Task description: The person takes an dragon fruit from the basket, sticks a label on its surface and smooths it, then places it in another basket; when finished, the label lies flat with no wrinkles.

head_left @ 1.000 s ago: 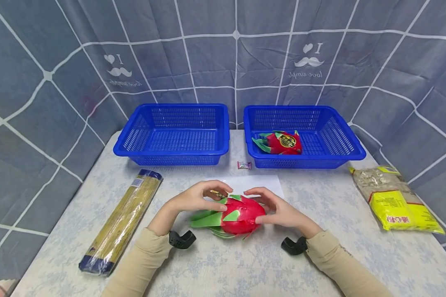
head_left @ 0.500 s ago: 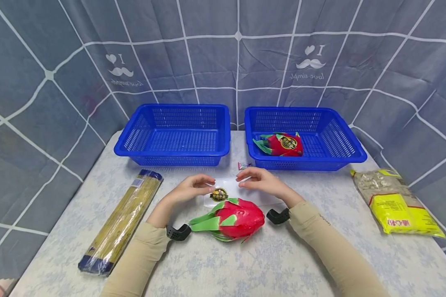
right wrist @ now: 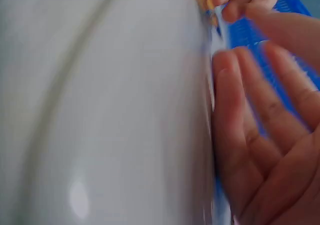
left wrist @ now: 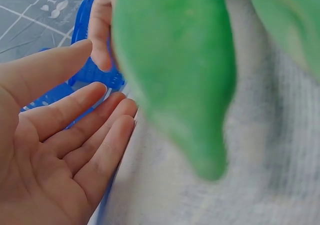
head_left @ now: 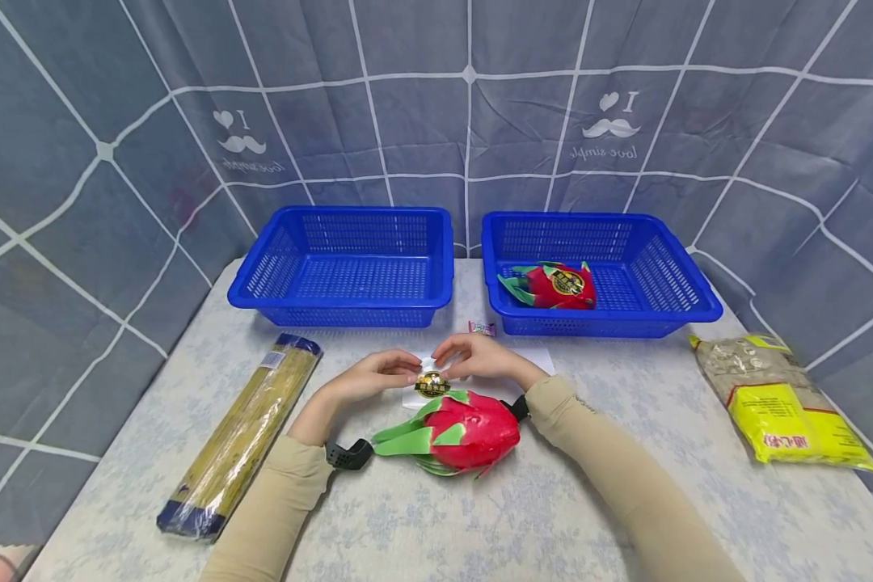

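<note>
A red dragon fruit [head_left: 473,432] with green scales lies on the table, its long green tips pointing left. Just behind it is a white glossy sheet [head_left: 538,359] bearing a round black-and-gold sticker [head_left: 432,385]. My left hand [head_left: 367,377] is at the sticker's left, fingers relaxed and palm inward; the left wrist view shows nothing held in it. From the right, my right hand [head_left: 480,358] reaches over the sheet, its fingertips close to the sticker. In the right wrist view its fingers [right wrist: 230,100] are loosely bent, and contact with the sheet is unclear.
Two blue baskets [head_left: 342,304] stand at the back; the right basket [head_left: 604,326] contains a dragon fruit [head_left: 563,287] with a similar sticker. A small wrapped candy [head_left: 482,328] lies between them. Packaged noodles [head_left: 240,440] lie left, a yellow-labelled bag [head_left: 778,404] right.
Both hands have left the front dragon fruit and moved back to the sheet, uncovering the sticker. My right hand has since shifted left, closer to the sticker and my left hand.
</note>
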Demonstrator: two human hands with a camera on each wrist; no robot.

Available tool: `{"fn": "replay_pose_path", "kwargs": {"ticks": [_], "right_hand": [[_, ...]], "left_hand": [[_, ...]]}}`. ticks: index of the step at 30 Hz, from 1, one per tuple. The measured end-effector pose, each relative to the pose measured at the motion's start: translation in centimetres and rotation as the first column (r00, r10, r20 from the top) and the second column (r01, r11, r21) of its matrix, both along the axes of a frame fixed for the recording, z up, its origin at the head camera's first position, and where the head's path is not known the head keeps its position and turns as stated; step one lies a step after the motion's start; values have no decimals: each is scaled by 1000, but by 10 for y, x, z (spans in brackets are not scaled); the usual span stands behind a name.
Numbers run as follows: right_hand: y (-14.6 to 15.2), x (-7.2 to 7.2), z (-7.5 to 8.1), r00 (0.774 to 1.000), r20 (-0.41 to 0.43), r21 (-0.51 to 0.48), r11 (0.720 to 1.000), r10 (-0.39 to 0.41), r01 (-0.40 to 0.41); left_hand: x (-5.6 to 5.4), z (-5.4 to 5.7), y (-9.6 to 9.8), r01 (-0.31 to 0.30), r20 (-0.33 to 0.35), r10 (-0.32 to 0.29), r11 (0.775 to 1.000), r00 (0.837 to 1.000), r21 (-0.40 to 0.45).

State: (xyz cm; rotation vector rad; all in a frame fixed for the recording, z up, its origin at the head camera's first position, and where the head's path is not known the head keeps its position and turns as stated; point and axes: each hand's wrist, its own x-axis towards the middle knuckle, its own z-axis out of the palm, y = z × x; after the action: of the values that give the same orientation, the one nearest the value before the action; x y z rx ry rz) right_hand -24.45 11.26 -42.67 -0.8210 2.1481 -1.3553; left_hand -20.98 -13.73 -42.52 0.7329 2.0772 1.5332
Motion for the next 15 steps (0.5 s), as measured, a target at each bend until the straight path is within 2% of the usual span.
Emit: {"fn": "replay_pose_path", "kwargs": {"ticks": [9,15], "right_hand": [[-6,3,-7,995,-96,15,1000,-26,28],[-8,3,-11,991,-105,53,995,-77,83]], "left_hand": [[0,0,0,10,2,-9,1000,1000,-3],[1,-2,0,8,10,-8,1000,1000,-1]]}}
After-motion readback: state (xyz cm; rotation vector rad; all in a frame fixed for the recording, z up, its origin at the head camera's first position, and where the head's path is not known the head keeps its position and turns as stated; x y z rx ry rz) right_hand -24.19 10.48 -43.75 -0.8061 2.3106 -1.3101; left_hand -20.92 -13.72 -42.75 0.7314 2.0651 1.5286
